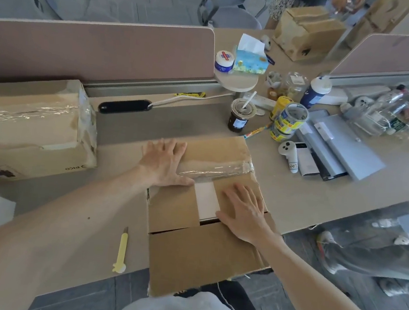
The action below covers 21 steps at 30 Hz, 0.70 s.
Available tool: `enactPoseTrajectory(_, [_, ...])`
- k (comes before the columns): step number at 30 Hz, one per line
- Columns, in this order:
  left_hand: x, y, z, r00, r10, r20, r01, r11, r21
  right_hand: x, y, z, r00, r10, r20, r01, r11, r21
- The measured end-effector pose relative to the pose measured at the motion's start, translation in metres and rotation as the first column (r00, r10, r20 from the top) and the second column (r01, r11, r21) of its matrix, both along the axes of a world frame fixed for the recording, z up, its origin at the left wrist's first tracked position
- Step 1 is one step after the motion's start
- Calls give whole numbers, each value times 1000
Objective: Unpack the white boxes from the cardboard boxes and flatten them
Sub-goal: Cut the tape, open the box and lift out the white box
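Observation:
A cardboard box (pixel 202 258) stands at the table's near edge in front of me, its near flap folded out towards me. Between its inner flaps a strip of a white box (pixel 205 200) shows. My left hand (pixel 165 162) lies flat, fingers spread, on the taped far flap at its left end. My right hand (pixel 244 209) presses flat on the right inner flap, next to the white strip. A second, sealed cardboard box (pixel 29 126) with clear tape sits on the table to the left.
A yellow box cutter (pixel 121 249) lies left of the open box. Behind it stand a cup with a straw (pixel 240 115), tape rolls (pixel 290 121), a controller (pixel 288 152) and grey folders (pixel 338 146). A third cardboard box (pixel 307 31) sits far back. Another person's legs (pixel 364 257) are at right.

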<state>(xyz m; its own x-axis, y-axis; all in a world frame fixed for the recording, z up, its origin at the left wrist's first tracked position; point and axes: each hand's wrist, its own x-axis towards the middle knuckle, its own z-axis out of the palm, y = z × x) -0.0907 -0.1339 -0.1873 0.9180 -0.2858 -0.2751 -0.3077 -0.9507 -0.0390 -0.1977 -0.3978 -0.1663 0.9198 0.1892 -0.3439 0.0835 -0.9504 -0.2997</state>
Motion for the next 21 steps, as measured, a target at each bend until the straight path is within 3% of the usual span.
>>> enactPoseTrajectory(4, [8,0,13,998,-62,3,62,997,-44,11,7,-16,999,1,46,0,999,-38])
enactPoseTrajectory(11, [38,9,58,972,-90,-217,47,979,-197,16,4,-23,998,12,55,-10,999,-35])
enactPoseTrajectory(15, [53,15,83,992,-126,-5,113,906,-408,17,4,-24,998,20,62,-19,999,-28])
enactPoseTrajectory(18, [59,18,92,956,-70,285,182,904,-386,18,3,-26,997,27,74,-26,1000,-12])
enactPoseTrajectory(21, [65,17,90,893,77,444,84,940,-330,19,3,-27,996,36,87,-36,999,-5])
